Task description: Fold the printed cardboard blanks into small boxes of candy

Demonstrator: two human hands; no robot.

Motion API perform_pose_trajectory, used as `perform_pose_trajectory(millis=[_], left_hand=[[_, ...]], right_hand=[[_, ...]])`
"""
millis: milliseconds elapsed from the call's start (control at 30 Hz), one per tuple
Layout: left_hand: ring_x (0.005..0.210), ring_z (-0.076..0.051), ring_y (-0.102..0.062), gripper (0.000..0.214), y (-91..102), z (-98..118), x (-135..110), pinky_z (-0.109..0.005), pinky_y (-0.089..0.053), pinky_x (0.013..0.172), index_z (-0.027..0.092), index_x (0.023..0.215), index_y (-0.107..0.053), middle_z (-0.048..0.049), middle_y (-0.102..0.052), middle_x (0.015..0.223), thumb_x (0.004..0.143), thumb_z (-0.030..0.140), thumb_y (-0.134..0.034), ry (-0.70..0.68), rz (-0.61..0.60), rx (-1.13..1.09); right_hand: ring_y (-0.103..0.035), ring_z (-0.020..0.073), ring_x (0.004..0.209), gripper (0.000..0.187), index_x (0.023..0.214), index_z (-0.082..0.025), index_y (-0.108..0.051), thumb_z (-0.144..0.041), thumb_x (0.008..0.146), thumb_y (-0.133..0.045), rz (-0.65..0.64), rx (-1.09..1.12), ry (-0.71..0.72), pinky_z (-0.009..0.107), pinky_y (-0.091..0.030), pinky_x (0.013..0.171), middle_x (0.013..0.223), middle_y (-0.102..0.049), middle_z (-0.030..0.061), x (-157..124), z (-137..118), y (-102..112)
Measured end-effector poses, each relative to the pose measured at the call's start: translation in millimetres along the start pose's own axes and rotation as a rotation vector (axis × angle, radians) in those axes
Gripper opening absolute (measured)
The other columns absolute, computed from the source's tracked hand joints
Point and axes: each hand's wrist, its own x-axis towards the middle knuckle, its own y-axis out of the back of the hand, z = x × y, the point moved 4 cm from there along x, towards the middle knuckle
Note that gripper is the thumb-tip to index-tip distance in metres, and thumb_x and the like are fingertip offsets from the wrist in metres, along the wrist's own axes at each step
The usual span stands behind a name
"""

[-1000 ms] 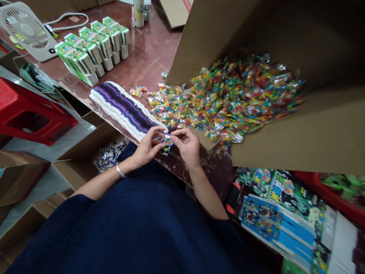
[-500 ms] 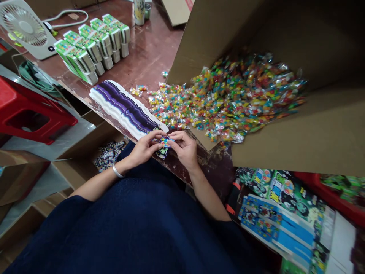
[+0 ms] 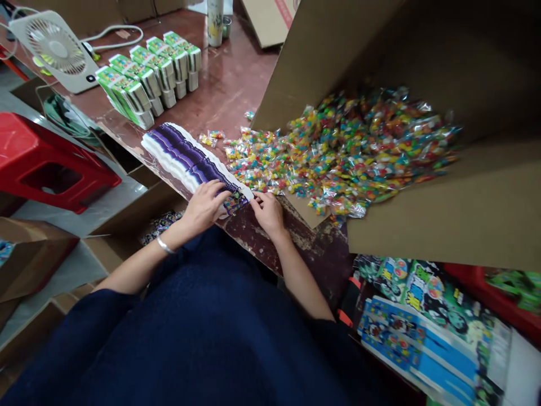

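Observation:
My left hand rests with curled fingers on the near end of a long fanned row of purple-and-white flat cartons at the table's front edge. Beside it, my right hand pinches the end carton of that row, which has a colourful print. Just beyond my hands, a heap of small clear candy packets spills from a big cardboard box lying on its side.
Rows of upright green-and-white boxes and a small white fan stand at the far left of the brown table. A red stool is on the left. Printed card sheets lie low right. An open box of packets sits under the table.
Both hands moved forward from in front of my body onto the table edge, bringing the small printed carton to the near end of the purple row.

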Motion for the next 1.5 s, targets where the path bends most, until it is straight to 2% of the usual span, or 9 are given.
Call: perform_pose_trajectory(millis=[167,333,467,567,800,867,1000,1200,1500], left_hand=[[0.156,-0.047,-0.04,0.059,-39.2,0.0,18.1,-0.074,-0.028,0.125,0.015,0.135,-0.066,-0.0256,-0.053,0.158,0.08,0.016,-0.085,0.058,0.015,0.003],[0.151,-0.044,-0.048,0.048,-27.4,3.0,8.6,-0.071,-0.029,0.126,0.013,0.128,-0.07,-0.0241,-0.063,0.148,0.082,0.016,-0.083,0.066,0.071,-0.151],[0.102,-0.025,-0.074,0.019,-3.9,18.8,8.5,-0.046,-0.058,0.101,0.018,0.106,-0.074,-0.0105,-0.079,0.108,0.097,0.034,-0.071,0.116,-0.009,-0.633],[0.071,-0.014,-0.067,0.03,1.4,31.1,12.1,-0.026,-0.057,0.069,0.016,0.096,-0.072,-0.0039,-0.074,0.087,0.093,0.047,-0.075,0.202,-0.251,-1.078],[0.092,-0.021,-0.076,0.044,-6.7,47.6,11.9,-0.034,-0.062,0.081,0.02,0.108,-0.073,-0.0106,-0.078,0.103,0.079,0.049,-0.091,0.318,-0.389,-1.577],[0.096,-0.023,-0.078,0.045,-8.7,47.7,10.8,-0.037,-0.063,0.085,0.019,0.115,-0.074,-0.0138,-0.078,0.11,0.083,0.048,-0.087,0.313,-0.366,-1.606],[0.096,-0.023,-0.077,0.045,-10.1,42.4,10.0,-0.035,-0.063,0.082,0.02,0.124,-0.075,-0.0145,-0.079,0.113,0.089,0.047,-0.08,0.285,-0.311,-1.517],[0.091,-0.02,-0.073,0.039,-11.2,46.5,8.3,-0.032,-0.059,0.081,0.018,0.115,-0.078,-0.0083,-0.078,0.101,0.089,0.047,-0.082,0.203,-0.361,-1.376],[0.072,-0.013,-0.064,0.033,-24.9,46.7,5.7,-0.024,-0.057,0.069,0.016,0.095,-0.071,-0.0005,-0.067,0.082,0.085,0.044,-0.086,0.414,0.117,-1.307]], right_hand=[[-0.063,0.0182,0.071,0.034,0.119,-0.02,-0.08,-0.038,0.092,-0.069,0.048,-0.043,0.012,0.036,-0.057,0.079,0.104,-0.071,0.0102,-1.4,-2.8,-1.7],[-0.063,0.0134,0.065,0.03,0.095,-0.022,-0.077,-0.051,0.091,-0.071,0.205,0.343,0.02,0.03,-0.058,0.064,0.1,-0.073,0.0064,-16.1,-7.9,17.3],[-0.068,0.015,0.058,0.036,0.088,-0.023,-0.067,-0.058,0.088,-0.075,0.079,0.681,-0.052,0.028,-0.06,0.056,0.068,-0.07,-0.002,-27.0,-24.5,31.8],[-0.072,0.0163,0.06,0.035,0.088,-0.024,-0.066,-0.057,0.087,-0.079,0.072,0.726,-0.033,0.03,-0.064,0.059,0.07,-0.073,-0.0014,-33.9,-40.5,42.8],[-0.073,0.0178,0.071,0.027,0.108,-0.027,-0.072,-0.049,0.093,-0.074,0.22,0.582,0.028,0.035,-0.066,0.07,0.091,-0.076,0.0023,-50.1,-51.4,51.5],[-0.071,0.0185,0.078,0.034,0.126,-0.031,-0.072,-0.046,0.095,-0.073,0.272,0.415,0.111,0.036,-0.064,0.079,0.098,-0.075,0.0032,-55.6,-55.0,55.6],[-0.065,0.0173,0.069,0.04,0.135,-0.032,-0.068,-0.044,0.097,-0.069,0.009,0.336,0.208,0.034,-0.06,0.079,0.072,-0.066,-0.004,-59.8,-63.0,49.4],[-0.047,0.01,0.048,0.033,0.085,-0.025,-0.06,-0.052,0.087,-0.08,-0.198,0.519,0.074,0.025,-0.039,0.05,0.056,-0.053,-0.0099,-52.7,-57.1,47.0],[-0.074,0.0184,0.08,0.03,0.099,-0.023,-0.072,-0.05,0.087,-0.078,0.142,0.646,-0.029,0.031,-0.061,0.075,0.092,-0.079,0.0025,-59.4,-48.9,27.2]])
